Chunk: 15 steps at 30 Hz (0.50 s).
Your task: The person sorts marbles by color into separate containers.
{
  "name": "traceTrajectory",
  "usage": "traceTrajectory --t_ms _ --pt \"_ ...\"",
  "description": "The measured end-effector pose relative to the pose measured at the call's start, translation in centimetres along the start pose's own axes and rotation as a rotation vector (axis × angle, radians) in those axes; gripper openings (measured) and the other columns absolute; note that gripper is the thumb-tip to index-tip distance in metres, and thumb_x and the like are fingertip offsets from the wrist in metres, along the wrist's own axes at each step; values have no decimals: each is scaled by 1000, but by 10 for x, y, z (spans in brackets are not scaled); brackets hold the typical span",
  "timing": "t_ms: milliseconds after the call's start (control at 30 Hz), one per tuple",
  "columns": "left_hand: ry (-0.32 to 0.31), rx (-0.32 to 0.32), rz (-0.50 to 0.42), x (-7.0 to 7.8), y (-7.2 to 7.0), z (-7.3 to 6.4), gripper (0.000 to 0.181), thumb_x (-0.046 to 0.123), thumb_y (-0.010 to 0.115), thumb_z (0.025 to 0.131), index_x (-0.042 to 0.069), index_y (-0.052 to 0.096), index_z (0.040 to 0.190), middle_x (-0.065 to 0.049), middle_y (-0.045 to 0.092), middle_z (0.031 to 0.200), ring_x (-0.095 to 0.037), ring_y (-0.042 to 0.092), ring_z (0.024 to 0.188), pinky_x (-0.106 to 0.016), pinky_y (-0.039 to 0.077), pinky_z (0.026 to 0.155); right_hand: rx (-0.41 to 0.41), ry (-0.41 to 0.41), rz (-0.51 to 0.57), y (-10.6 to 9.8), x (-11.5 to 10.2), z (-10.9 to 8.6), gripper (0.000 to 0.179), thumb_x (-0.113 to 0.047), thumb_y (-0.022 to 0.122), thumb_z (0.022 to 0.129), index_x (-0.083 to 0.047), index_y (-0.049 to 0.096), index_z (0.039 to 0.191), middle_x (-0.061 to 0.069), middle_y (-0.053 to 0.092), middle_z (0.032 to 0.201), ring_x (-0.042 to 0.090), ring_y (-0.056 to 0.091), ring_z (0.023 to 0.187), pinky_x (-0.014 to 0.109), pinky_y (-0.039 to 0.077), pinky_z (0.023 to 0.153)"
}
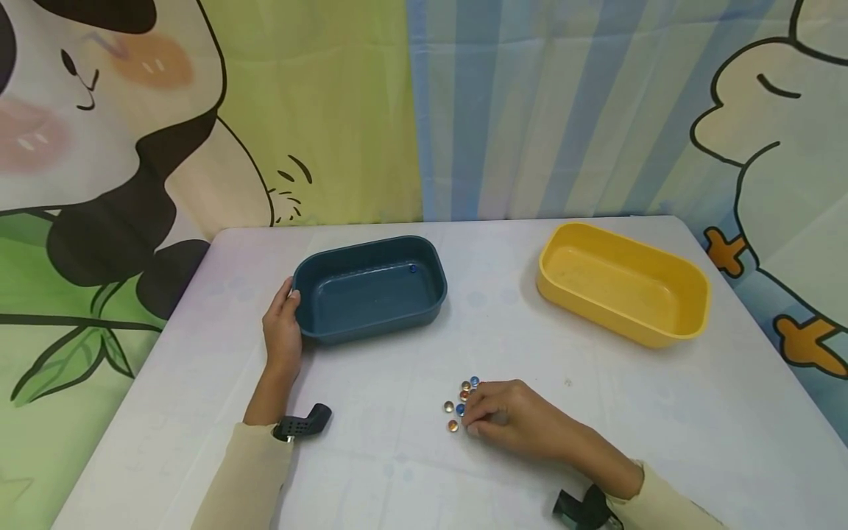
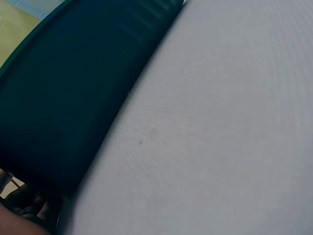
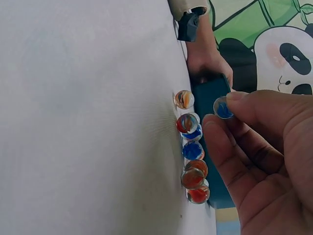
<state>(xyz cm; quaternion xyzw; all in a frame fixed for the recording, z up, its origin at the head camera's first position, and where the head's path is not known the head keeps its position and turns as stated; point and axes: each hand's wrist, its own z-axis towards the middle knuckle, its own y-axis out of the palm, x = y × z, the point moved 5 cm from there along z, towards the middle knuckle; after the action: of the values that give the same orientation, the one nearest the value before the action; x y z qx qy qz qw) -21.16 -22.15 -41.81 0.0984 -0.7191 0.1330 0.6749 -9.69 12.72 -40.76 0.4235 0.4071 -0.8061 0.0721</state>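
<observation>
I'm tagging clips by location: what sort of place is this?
Probably an indoor tabletop set-up, perhaps staged for recording; the wider room isn't shown. A white-covered table stands before a cartoon-printed cloth backdrop, with small glass marbles on the table.

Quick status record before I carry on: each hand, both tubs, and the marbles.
Left hand: holds the left end of the blue tub
Right hand: pinches a clear-and-blue marble between thumb and finger
Loose marbles: clustered on the white tablecloth beside the right hand; full count unclear, partly hidden
Inside blue tub: one dark blue marble, toward the far right
Yellow tub: right side of table, neither hand touching it
</observation>
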Motion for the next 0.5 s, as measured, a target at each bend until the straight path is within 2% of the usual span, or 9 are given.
traceTrajectory --t_ms 133,233,400,500 --pt "4 4 11 -11 -2 8 48 24 39 106 13 33 152 2 26 158 -12 16 145 -30 15 117 24 1 31 -3 2 1 13 1 72 86 -8 76 93 -3 68 99 16 64 97 24 54 79" --pt "4 7 10 -18 -4 12 48 25 39 106 14 34 152 2 26 158 -12 16 145 -30 14 117 27 14 50 -5 2 2 12 0 72 86 -8 77 95 -4 68 99 18 65 99 25 54 82" --pt "13 4 4 -20 -5 14 48 26 38 106 16 34 152 2 25 158 -12 15 145 -30 13 117 54 36 107 -12 3 6 15 4 71 86 -5 77 96 -2 69 100 22 65 101 28 53 86" --pt "15 4 8 -20 -4 13 48 26 39 106 15 34 152 3 26 158 -11 16 145 -29 14 117 74 52 145 -16 5 8 15 5 71 85 -3 77 96 0 70 100 20 66 98 27 54 82"
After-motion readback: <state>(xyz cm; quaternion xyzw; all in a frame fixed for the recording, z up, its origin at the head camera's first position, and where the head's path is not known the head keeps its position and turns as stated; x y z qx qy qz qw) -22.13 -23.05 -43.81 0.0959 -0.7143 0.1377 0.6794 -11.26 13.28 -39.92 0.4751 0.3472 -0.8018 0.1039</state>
